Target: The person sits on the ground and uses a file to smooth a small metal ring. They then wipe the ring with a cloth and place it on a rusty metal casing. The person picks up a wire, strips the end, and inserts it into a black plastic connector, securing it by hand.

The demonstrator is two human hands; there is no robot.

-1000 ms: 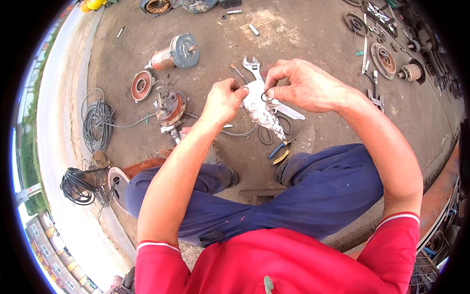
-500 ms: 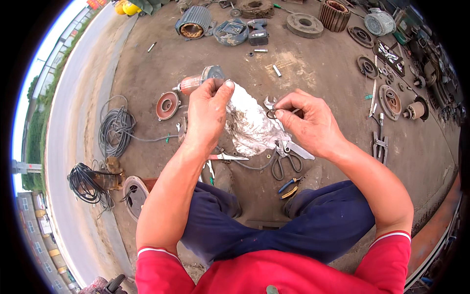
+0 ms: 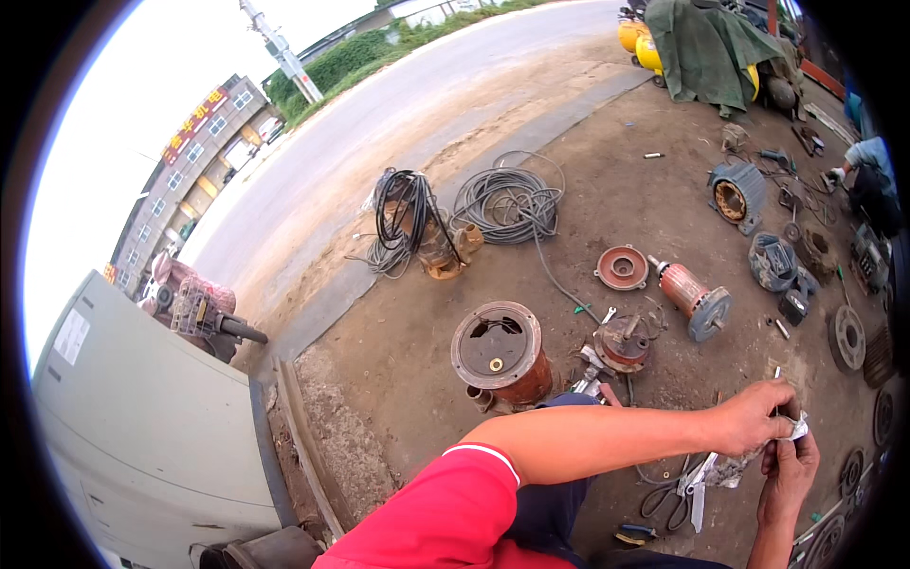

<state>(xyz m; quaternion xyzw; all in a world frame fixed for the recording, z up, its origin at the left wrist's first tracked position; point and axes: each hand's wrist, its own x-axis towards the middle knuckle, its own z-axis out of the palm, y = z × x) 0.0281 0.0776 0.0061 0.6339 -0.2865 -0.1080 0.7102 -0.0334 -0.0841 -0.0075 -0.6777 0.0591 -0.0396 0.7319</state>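
At the lower right, my left hand [image 3: 749,420] and my right hand [image 3: 789,469] meet fingertip to fingertip. The left fingers are closed on a dirty white rag [image 3: 730,471], which hangs down behind the left wrist, while a white corner pokes out past the fingers. My right thumb and fingers are pinched just below that corner; what they grip is hidden. Large scissors [image 3: 678,498] lie on the ground below my left forearm, close to blue-handled pliers [image 3: 637,533].
An open red cylindrical housing [image 3: 517,365] stands left of my arm. Beyond it lie a red and grey rotor [image 3: 690,299], a red flange [image 3: 622,268], coiled cable [image 3: 509,204] and a motor stator [image 3: 735,194]. A grey cabinet [image 3: 152,408] stands left. Another person's sleeve [image 3: 870,155] shows far right.
My view has swung left, showing the cabinet and road. My hands, apart before with the rag in the left and a small dark ring in the right, are now together.
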